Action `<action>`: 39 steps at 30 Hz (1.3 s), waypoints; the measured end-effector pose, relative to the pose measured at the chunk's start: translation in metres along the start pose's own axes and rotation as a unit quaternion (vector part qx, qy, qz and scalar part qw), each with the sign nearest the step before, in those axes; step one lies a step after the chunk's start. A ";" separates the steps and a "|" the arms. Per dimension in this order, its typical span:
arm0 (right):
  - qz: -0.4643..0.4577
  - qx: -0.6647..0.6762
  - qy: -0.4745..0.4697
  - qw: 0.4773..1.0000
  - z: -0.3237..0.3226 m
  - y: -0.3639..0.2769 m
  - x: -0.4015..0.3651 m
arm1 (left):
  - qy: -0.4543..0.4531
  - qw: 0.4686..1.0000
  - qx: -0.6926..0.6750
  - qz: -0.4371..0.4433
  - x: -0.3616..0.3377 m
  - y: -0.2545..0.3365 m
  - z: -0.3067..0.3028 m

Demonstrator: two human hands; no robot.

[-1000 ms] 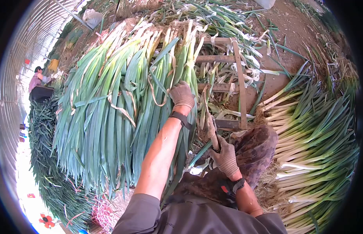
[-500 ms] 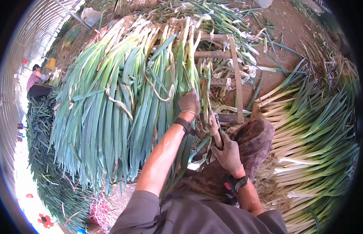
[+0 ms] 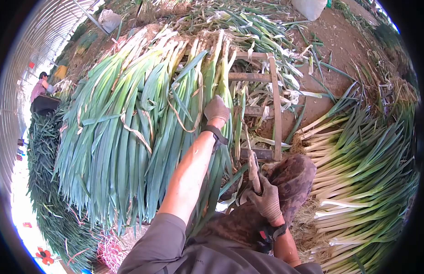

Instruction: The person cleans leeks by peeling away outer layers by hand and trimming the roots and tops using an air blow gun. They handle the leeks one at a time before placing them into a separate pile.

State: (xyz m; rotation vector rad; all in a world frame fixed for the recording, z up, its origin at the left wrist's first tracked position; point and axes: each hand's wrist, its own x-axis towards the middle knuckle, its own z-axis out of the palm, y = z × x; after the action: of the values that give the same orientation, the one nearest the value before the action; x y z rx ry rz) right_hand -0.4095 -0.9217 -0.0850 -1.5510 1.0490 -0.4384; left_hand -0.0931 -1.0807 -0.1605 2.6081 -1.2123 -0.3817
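My left hand (image 3: 217, 110), in a knit glove, is closed around the leaves of a leek (image 3: 214, 68) at the right end of a thick row of leeks (image 3: 125, 137). My right hand (image 3: 267, 200), also gloved, is wrapped round a wand-like tool (image 3: 253, 170) with a pale wrapped grip, a dark lever and a long thin tip, like an air blow gun. The tip points up and away, just right of the row. The row lies with roots at the far end and green leaves toward me. Fingers of my left hand are partly hidden.
A metal frame (image 3: 276, 109) stands beyond my right knee, with stripped leaves (image 3: 262, 27) behind it. At right lies a pile of leeks (image 3: 358, 182) with white stems. Another person (image 3: 40, 89) sits at far left near dark green leaves (image 3: 43, 169). Pink ties (image 3: 112, 253) lie lower left.
My left hand has moved slightly up along the leek. My right hand and the tool have shifted lower in view, and the camera view has tilted slightly.
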 end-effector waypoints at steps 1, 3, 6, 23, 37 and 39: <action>0.016 0.016 0.005 1.000 -0.001 0.000 0.002 | -0.022 1.000 -0.001 0.000 -0.008 0.001 -0.002; -0.011 -0.015 0.029 0.999 0.000 0.002 0.006 | -0.056 0.998 -0.005 0.008 -0.023 0.006 -0.008; -0.031 -0.070 0.041 0.996 0.001 -0.006 0.009 | -0.086 0.995 -0.014 0.038 -0.048 0.007 -0.015; -0.054 -0.244 0.016 0.968 0.015 -0.008 -0.029 | -0.157 0.980 -0.119 0.033 -0.141 -0.014 0.003; 0.001 -0.310 0.045 0.950 0.034 0.003 0.061 | -0.150 0.970 -0.185 0.042 -0.136 -0.028 0.019; 0.011 -0.322 0.055 0.945 0.035 0.009 0.083 | -0.153 0.966 -0.205 0.050 -0.135 -0.032 0.022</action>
State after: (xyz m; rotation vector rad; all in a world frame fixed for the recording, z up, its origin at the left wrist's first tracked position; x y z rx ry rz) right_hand -0.3425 -0.9672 -0.1251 -2.1022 1.3811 -0.1670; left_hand -0.1619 -0.9585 -0.1729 2.1782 -1.1929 -0.9336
